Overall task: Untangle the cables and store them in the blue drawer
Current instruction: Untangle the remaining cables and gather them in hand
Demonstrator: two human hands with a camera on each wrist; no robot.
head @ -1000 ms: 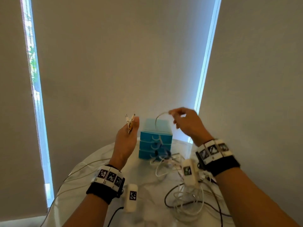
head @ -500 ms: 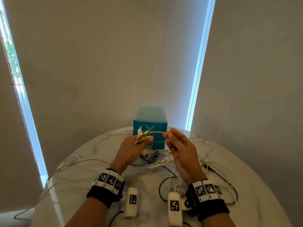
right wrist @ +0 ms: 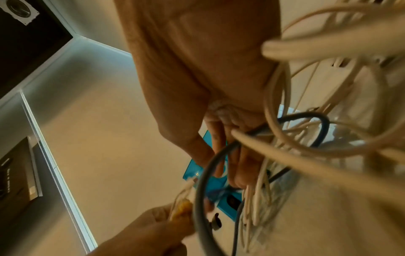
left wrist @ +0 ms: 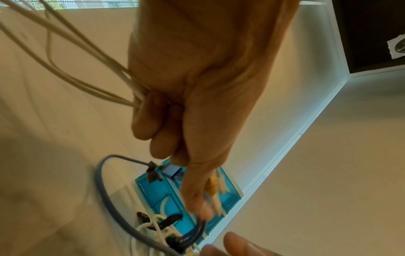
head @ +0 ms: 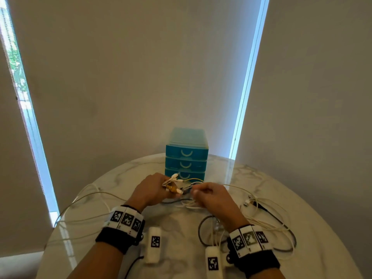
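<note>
A blue three-drawer unit [head: 186, 156] stands at the far edge of the round marble table [head: 120, 178], all drawers closed. Just in front of it my left hand [head: 153, 190] grips a bundle of white and yellow cable ends [head: 173, 185], their plugs sticking out past the thumb; the same plugs [left wrist: 215, 190] show in the left wrist view. My right hand [head: 209, 195] pinches a white cable [head: 193, 185] close beside the left hand. A tangle of white and grey cables [head: 193, 202] lies under both hands. In the right wrist view a grey cable [right wrist: 203, 181] loops across my right hand's fingers [right wrist: 238, 166].
Loose white cables [head: 80, 200] trail over the table's left side. More white and black cables with plugs [head: 261, 214] are heaped at the right. Window blinds hang behind the table. A grey-blue cable [left wrist: 105, 190] curves in front of the drawers.
Both hands have come down from the raised position to just above the table in front of the drawers, and have drawn close together. The view has tilted downward.
</note>
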